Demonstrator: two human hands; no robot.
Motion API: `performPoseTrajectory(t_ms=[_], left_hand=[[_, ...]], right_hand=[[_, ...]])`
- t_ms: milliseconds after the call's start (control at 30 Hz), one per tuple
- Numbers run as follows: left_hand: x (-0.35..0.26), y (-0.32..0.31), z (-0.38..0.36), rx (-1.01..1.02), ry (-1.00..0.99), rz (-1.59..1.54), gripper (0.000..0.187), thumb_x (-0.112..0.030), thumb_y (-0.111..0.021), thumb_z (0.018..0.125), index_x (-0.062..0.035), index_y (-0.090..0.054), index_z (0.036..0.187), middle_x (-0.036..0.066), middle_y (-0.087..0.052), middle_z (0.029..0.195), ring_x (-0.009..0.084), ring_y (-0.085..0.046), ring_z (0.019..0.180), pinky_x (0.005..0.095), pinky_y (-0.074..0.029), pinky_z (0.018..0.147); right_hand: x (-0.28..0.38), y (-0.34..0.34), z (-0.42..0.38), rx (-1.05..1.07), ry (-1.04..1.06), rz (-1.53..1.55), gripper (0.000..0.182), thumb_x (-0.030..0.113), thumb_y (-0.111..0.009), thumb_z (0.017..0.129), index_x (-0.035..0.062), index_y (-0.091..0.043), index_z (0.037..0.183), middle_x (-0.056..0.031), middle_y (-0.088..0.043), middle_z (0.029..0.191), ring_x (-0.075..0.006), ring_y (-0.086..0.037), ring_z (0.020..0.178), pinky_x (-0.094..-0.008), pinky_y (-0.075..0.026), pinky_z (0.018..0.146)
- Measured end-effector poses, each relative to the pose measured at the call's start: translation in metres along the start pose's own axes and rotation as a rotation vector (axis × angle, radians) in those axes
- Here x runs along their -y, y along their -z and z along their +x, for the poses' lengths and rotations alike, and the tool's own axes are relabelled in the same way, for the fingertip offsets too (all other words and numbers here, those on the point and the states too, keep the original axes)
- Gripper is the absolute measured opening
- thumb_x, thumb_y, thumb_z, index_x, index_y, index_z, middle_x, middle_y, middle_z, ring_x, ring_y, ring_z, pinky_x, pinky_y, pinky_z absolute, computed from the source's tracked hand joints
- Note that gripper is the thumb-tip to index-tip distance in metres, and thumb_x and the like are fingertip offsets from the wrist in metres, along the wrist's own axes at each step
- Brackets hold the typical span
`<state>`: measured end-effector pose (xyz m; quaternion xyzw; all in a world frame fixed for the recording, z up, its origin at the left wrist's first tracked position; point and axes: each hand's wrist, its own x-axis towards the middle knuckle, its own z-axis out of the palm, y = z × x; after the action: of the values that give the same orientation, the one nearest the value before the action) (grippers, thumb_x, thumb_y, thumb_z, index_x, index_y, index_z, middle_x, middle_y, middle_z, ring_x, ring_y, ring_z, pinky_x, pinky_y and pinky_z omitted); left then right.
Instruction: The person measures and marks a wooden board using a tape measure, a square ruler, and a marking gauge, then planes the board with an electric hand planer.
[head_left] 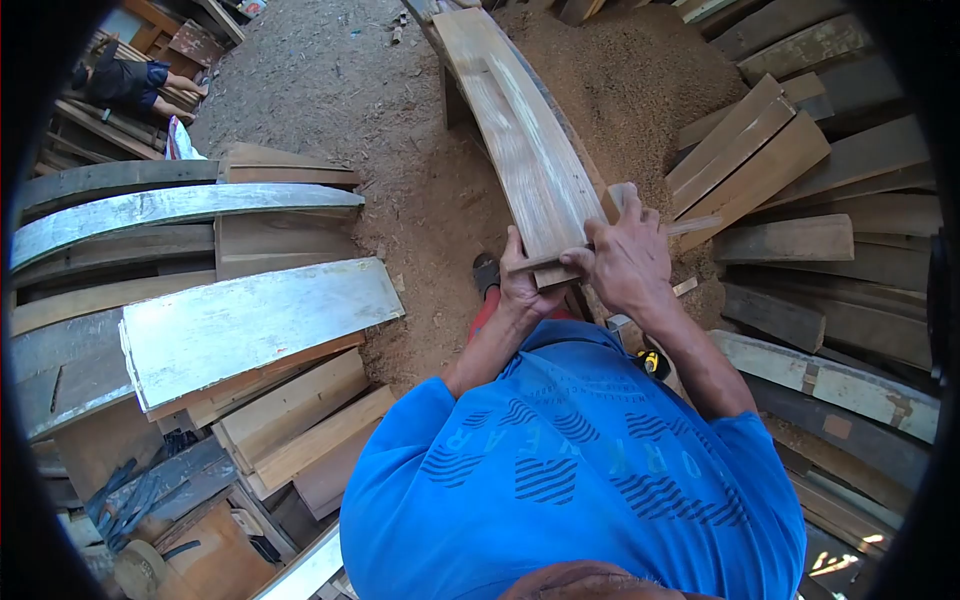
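A long pale wooden board [535, 150] stretches away from my body, its near end between my hands. Across that end lies a thin wooden strip [693, 225], sticking out past the board on the right. My left hand [520, 285] is closed around the strip's left end at the board's near left corner, thumb up. Over the right part of the strip, my right hand [635, 260] is closed, with its index finger stretched forward beside a small wooden piece. Part of the strip is hidden under my right hand.
Stacked planks [790, 170] line the right side. On the left, a white-faced board [265, 315] lies on more timber, near a curved whitish plank [180, 210]. A yellow-and-black tape measure [652, 362] is by my waist. Another person [125, 80] is at the far left. Sawdust covers the ground [625, 75].
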<state>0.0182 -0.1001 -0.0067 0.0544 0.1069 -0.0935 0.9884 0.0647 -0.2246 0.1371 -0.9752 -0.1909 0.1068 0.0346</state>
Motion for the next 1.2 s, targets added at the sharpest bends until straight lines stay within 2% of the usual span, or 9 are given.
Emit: performPoseTrajectory(t_ms=[67, 167, 267, 567, 800, 933, 1000, 1067, 1200], left_hand=[[0.001, -0.001, 0.0, -0.05, -0.005, -0.009, 0.069, -0.062, -0.032, 0.102, -0.0103, -0.046, 0.145, 0.013, -0.058, 0.137, 0.0302, -0.059, 0.122, 0.0496, -0.049, 0.104], [0.009, 0.037, 0.011, 0.22, 0.036, -0.278, 0.064, -0.058, -0.034, 0.104, -0.0121, -0.043, 0.147, 0.014, -0.054, 0.142, 0.0303, -0.056, 0.127, 0.0503, -0.047, 0.106], [0.002, 0.007, 0.002, -0.16, 0.005, -0.159, 0.065, -0.06, -0.034, 0.103, -0.0122, -0.045, 0.146, 0.012, -0.056, 0.14, 0.0308, -0.056, 0.127, 0.0514, -0.045, 0.107], [-0.009, -0.004, -0.004, -0.154, 0.072, -0.053, 0.066, -0.063, -0.03, 0.103, -0.015, -0.045, 0.146, 0.01, -0.058, 0.138, 0.031, -0.056, 0.126, 0.0537, -0.043, 0.107], [-0.017, -0.063, 0.016, -0.068, 0.015, -0.043, 0.063, -0.059, -0.024, 0.104, -0.0152, -0.044, 0.146, 0.01, -0.055, 0.142, 0.0321, -0.05, 0.133, 0.0528, -0.037, 0.113], [-0.016, -0.043, 0.034, 0.243, 0.067, -0.378, 0.064, -0.054, -0.025, 0.104, -0.0073, -0.045, 0.143, 0.014, -0.06, 0.127, 0.0296, -0.059, 0.113, 0.0514, -0.045, 0.104], [-0.016, -0.041, 0.023, 0.29, 0.117, -0.179, 0.065, -0.052, -0.026, 0.103, -0.0039, -0.044, 0.142, 0.015, -0.06, 0.121, 0.0268, -0.061, 0.1, 0.048, -0.048, 0.1], [-0.01, -0.082, 0.014, -0.112, 0.017, -0.088, 0.055, -0.052, -0.035, 0.1, -0.0038, -0.055, 0.117, 0.01, -0.063, 0.093, 0.0255, -0.061, 0.089, 0.0449, -0.05, 0.091], [-0.008, -0.062, 0.021, -0.032, -0.016, -0.06, 0.059, -0.053, -0.038, 0.1, -0.0035, -0.052, 0.127, 0.013, -0.064, 0.098, 0.0281, -0.062, 0.092, 0.0465, -0.048, 0.097]], right_hand=[[0.002, -0.001, 0.003, -0.022, -0.004, -0.011, 0.048, 0.053, -0.07, 0.085, 0.0118, -0.074, 0.11, -0.0314, -0.036, 0.147, -0.0482, -0.053, 0.114, -0.0553, -0.044, 0.095], [0.006, -0.013, 0.035, -0.053, -0.01, -0.015, 0.05, 0.054, -0.07, 0.084, 0.0119, -0.073, 0.11, -0.026, -0.036, 0.151, -0.0486, -0.052, 0.117, -0.0544, -0.044, 0.097], [0.016, -0.022, 0.091, -0.03, -0.047, -0.014, 0.051, 0.054, -0.069, 0.085, 0.0124, -0.072, 0.115, -0.0233, -0.037, 0.15, -0.0485, -0.052, 0.119, -0.054, -0.043, 0.098], [0.015, -0.005, 0.145, 0.149, -0.067, 0.064, 0.06, 0.063, -0.072, 0.08, 0.0165, -0.072, 0.118, -0.0198, -0.05, 0.137, -0.0485, -0.052, 0.121, -0.0552, -0.043, 0.101], [0.008, 0.048, 0.105, 0.043, -0.031, 0.061, 0.057, 0.063, -0.073, 0.079, 0.0157, -0.075, 0.111, -0.0223, -0.052, 0.136, -0.0492, -0.053, 0.121, -0.0576, -0.045, 0.099], [0.003, 0.08, 0.048, 0.015, 0.021, 0.042, 0.053, 0.06, -0.075, 0.078, 0.0147, -0.076, 0.106, -0.0253, -0.048, 0.143, -0.051, -0.053, 0.122, -0.0571, -0.046, 0.098], [-0.008, 0.075, 0.02, -0.006, 0.035, 0.041, 0.05, 0.058, -0.075, 0.078, 0.0131, -0.077, 0.101, -0.0267, -0.048, 0.142, -0.0516, -0.055, 0.119, -0.0564, -0.047, 0.097], [-0.011, 0.071, 0.015, -0.051, 0.05, 0.064, 0.046, 0.055, -0.076, 0.079, 0.013, -0.077, 0.099, -0.0269, -0.05, 0.14, -0.0522, -0.056, 0.117, -0.0574, -0.047, 0.096], [-0.011, 0.075, 0.027, 0.088, 0.04, 0.044, 0.048, 0.048, -0.077, 0.081, 0.0059, -0.073, 0.103, -0.0244, -0.053, 0.137, -0.0514, -0.056, 0.116, -0.0545, -0.048, 0.096]])
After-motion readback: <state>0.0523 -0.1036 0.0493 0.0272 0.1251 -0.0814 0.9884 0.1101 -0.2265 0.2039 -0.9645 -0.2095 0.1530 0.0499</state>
